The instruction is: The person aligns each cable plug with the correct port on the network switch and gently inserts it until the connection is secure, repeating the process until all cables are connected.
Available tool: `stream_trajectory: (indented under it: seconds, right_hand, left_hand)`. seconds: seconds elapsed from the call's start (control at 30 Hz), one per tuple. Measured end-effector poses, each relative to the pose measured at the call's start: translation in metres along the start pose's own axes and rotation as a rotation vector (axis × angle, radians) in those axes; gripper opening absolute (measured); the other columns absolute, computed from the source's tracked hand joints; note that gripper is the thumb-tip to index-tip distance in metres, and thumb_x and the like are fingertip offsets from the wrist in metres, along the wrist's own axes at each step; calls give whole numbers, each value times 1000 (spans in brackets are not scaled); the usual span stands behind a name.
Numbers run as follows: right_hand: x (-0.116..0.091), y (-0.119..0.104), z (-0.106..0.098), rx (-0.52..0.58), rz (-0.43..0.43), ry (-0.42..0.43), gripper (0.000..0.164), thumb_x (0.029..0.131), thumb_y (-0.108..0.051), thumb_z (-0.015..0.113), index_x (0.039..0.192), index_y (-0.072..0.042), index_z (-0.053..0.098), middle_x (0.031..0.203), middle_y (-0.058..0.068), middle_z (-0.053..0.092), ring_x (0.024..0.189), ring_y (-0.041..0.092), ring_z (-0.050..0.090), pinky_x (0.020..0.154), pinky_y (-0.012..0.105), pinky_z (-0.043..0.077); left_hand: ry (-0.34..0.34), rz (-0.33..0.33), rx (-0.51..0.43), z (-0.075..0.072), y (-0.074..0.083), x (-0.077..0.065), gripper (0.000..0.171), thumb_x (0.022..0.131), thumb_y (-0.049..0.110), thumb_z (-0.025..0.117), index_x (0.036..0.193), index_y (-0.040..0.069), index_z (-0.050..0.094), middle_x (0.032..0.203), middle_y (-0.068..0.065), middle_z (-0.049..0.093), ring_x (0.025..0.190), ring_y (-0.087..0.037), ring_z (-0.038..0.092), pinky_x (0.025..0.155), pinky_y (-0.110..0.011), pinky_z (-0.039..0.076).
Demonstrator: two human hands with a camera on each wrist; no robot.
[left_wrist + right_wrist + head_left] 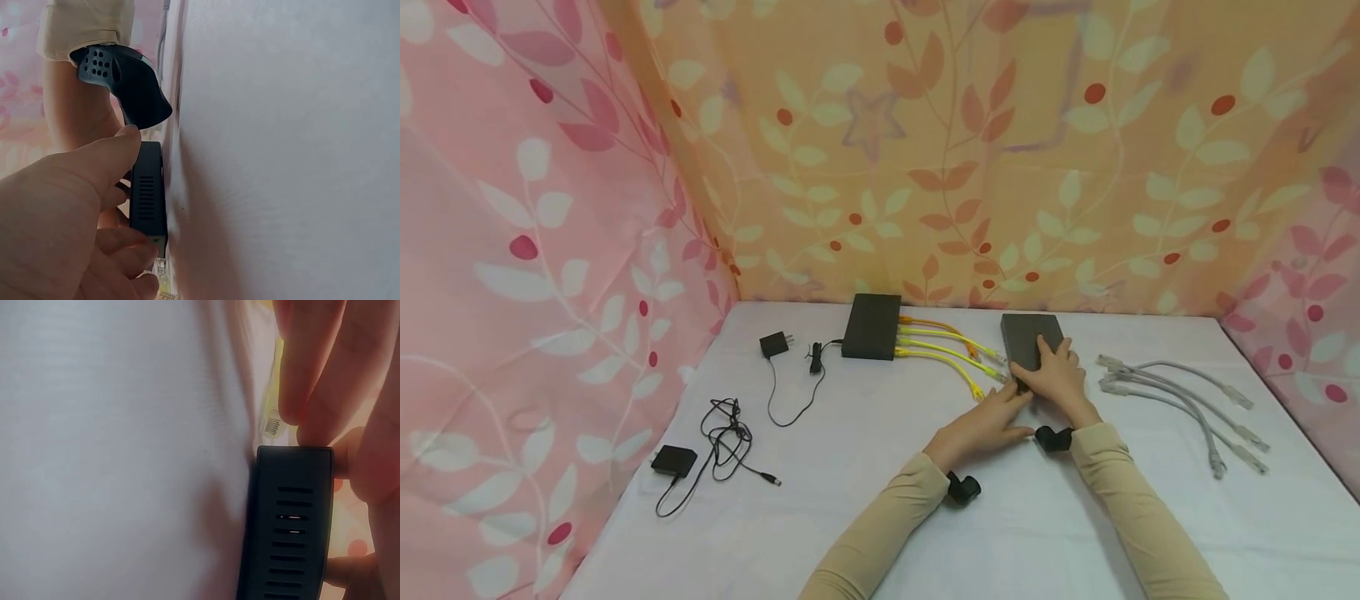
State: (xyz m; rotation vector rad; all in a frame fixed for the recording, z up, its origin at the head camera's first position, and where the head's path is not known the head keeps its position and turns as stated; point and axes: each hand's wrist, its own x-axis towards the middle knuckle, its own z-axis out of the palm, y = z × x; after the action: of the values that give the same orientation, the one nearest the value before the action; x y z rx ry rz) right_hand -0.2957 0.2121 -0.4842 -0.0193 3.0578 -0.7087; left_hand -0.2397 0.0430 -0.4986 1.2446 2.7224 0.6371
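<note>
A dark flat network switch (1019, 333) with vent slots lies near the back edge of the table, right of centre. My right hand (1057, 377) grips it from above, thumb on the left side and fingers over the top and right side. At its near left corner, the fingertips of my left hand (988, 423) touch the casing, the thumb stretched to the right. Slots on the switch's end (147, 197) show in the left wrist view. A clear plug (273, 425) on a yellow cable lies by the casing corner in the right wrist view.
Left of my hands, a second black switch (871, 329) has several yellow network cables (951, 354) and an orange one (943, 323) plugged in. Several grey network cables (1183, 408) lie at right. Two black power adapters (674, 460) with cords are at left.
</note>
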Motion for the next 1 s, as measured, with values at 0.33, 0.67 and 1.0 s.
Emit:
stream_trajectory:
  seconds: [0.33, 0.67, 1.0]
  right_hand:
    - [-10, 6, 0, 3, -22, -4, 92, 84, -54, 54, 145, 4, 17, 140, 46, -4, 125, 64, 12, 90, 76, 16]
    - [-18, 7, 2, -11, -26, 1, 91, 83, -54, 54, 145, 4, 20, 141, 46, -1, 125, 64, 12, 90, 77, 17]
    - [-29, 9, -1, -19, -42, -4, 91, 84, -54, 54, 145, 4, 19, 141, 46, -2, 125, 64, 13, 88, 76, 18]
  left_hand:
    - [-69, 10, -50, -1, 4, -7, 66, 94, 39, 49, 148, 13, 22, 155, -14, 7, 141, -18, 13, 113, -39, 20]
    - [-116, -3, -61, 0, 7, -14, 63, 95, 42, 47, 148, 18, 23, 155, -11, 11, 141, -17, 14, 114, -35, 16]
    - [-163, 5, -59, -4, 13, -20, 64, 94, 42, 47, 149, 20, 21, 155, -8, 9, 141, -12, 15, 114, -33, 14]
